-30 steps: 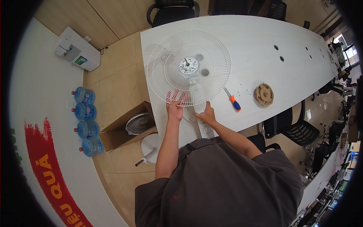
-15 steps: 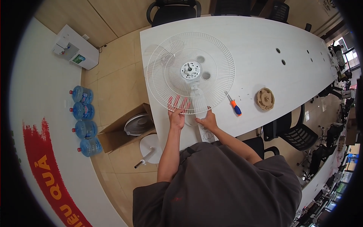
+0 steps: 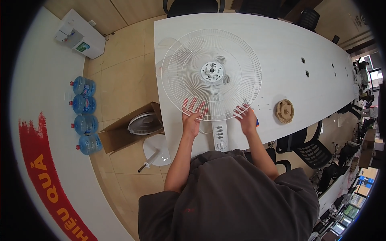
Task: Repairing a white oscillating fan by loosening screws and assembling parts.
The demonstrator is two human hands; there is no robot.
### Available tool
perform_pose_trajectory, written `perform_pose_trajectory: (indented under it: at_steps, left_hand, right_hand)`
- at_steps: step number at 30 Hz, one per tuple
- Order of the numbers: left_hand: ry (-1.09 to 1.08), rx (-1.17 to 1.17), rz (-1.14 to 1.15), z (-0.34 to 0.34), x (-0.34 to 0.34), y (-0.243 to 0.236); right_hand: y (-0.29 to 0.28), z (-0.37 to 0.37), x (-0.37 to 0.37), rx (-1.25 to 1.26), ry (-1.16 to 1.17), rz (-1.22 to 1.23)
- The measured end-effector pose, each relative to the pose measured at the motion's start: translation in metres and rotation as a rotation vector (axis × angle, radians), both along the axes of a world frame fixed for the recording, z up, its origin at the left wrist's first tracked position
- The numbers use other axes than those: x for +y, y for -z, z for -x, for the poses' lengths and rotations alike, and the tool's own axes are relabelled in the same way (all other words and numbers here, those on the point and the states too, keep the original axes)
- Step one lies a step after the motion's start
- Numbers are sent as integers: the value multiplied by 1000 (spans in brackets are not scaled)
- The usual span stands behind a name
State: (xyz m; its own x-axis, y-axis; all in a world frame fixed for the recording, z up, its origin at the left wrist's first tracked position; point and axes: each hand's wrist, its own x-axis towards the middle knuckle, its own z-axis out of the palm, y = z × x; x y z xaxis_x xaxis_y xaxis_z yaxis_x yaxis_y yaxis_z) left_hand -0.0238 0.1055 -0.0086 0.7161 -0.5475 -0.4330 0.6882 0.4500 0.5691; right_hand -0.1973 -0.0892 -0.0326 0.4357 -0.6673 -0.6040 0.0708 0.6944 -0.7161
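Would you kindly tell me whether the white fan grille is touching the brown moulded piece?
Apart: the head view shows bare tabletop between the white fan grille and the brown moulded piece.

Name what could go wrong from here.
1. The left hand and right hand are both at the near rim of the wire guard; with no hand on its far side, it might tilt or slip.
2. An orange-and-blue handle peeks out beside the right hand, which could knock it.
3. The brown round part sits near the table edge; a bump might send it off.
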Motion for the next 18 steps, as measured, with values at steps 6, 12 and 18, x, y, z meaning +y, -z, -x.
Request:
perform_pose_trajectory:
  at_steps: [6, 12, 18]
  left_hand:
    - [24, -18, -23, 1, -1, -5]
    - [43, -23, -15, -3, 1, -3]
    - [145, -158, -48, -13, 21, 12]
  right_hand:
    - [-85, -39, -42, 27, -43, 147]
    - [-69, -52, -50, 23, -79, 259]
    - [-67, -51, -51, 84, -51, 252]
